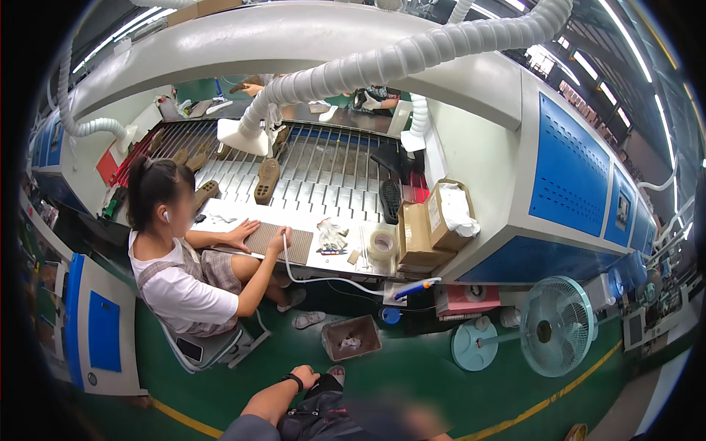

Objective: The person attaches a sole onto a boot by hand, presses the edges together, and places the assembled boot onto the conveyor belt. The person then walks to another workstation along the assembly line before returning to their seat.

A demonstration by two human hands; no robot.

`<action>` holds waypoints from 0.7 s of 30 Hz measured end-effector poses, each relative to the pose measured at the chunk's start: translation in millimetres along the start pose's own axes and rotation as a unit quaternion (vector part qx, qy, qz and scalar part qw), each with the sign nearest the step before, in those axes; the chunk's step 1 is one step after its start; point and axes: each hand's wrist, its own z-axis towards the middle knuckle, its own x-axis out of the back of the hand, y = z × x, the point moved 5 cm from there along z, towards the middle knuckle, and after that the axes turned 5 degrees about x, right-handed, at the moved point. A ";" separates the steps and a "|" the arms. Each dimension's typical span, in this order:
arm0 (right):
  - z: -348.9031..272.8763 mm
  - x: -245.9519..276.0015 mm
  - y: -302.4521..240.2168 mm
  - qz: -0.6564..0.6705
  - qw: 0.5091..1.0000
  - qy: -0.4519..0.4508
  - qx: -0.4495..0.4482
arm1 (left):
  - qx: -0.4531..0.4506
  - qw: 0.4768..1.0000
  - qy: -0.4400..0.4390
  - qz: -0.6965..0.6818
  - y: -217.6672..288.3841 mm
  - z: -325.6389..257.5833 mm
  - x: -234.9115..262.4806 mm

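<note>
Near the bottom of the view my left hand (305, 376), with a black band at the wrist, rests on my dark-clothed leg (323, 389). It holds nothing that I can see, and its fingers lie loosely over the cloth. My right hand does not show; only a sliver of skin appears at the lower edge. Ahead and to the left, a seated co-worker (187, 272) leans over a brown ribbed mat (300, 250). One of that person's hands lies spread on the mat's left side, and the other grips the end of a white hose (316, 280).
A conveyor (316, 169) carries shoe soles (267, 180) behind the bench. White gloves (332, 234), a tape roll (382, 245) and cardboard boxes (419, 235) lie along the bench. On the green floor stand a waste bin (351, 328) and a fan (557, 325).
</note>
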 end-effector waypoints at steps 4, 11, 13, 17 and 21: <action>-0.6 1.1 -2.6 0.002 1.000 0.004 0.023 | -0.005 1.000 0.002 -0.001 -2.3 -2.1 -0.7; -1.3 -3.0 -1.2 -0.001 1.000 0.017 0.014 | -0.018 1.000 0.001 0.017 2.1 -3.7 2.9; -1.7 -3.6 0.5 0.001 1.000 0.015 0.009 | -0.017 1.000 -0.003 0.016 2.0 -2.6 1.6; -3.6 -4.6 2.5 0.001 1.000 0.029 0.010 | -0.014 1.000 0.001 0.014 6.0 -3.3 2.9; -5.5 -4.7 4.7 0.011 1.000 0.023 -0.004 | -0.018 1.000 0.000 0.012 9.3 -3.4 3.4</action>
